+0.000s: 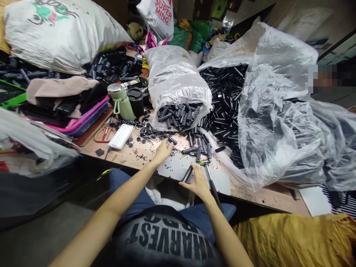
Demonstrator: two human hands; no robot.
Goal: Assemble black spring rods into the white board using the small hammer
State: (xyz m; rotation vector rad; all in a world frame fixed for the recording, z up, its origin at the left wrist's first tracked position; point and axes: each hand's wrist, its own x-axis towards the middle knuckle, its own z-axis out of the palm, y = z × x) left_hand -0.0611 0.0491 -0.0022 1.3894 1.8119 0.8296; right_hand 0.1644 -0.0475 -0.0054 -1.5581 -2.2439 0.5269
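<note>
My left hand (163, 152) reaches over the table, thumb and forefinger slightly apart beside a ribbed black-and-white cylinder (171, 140). I see nothing held in it. Nearer to me, a smooth black tube (187, 173) sits between the thumb and fingers of my right hand (198, 181), above a pale flat sheet (171, 168). Close by that hand, a hammer with a dark handle (213, 187) leans over the table edge. Several more ribbed cylinders (204, 148) lie loose beyond it. Small brown bits (141, 154) are scattered to the left.
Behind my hands lies a plastic bag (178, 74) of ribbed cylinders. On the right, a large clear plastic sack (267, 122) spills a heap of black tubes (222, 100). Leftward are a white power bank (121, 136), orange-handled scissors (105, 134), a green flask (121, 102) and a pink basket (83, 120).
</note>
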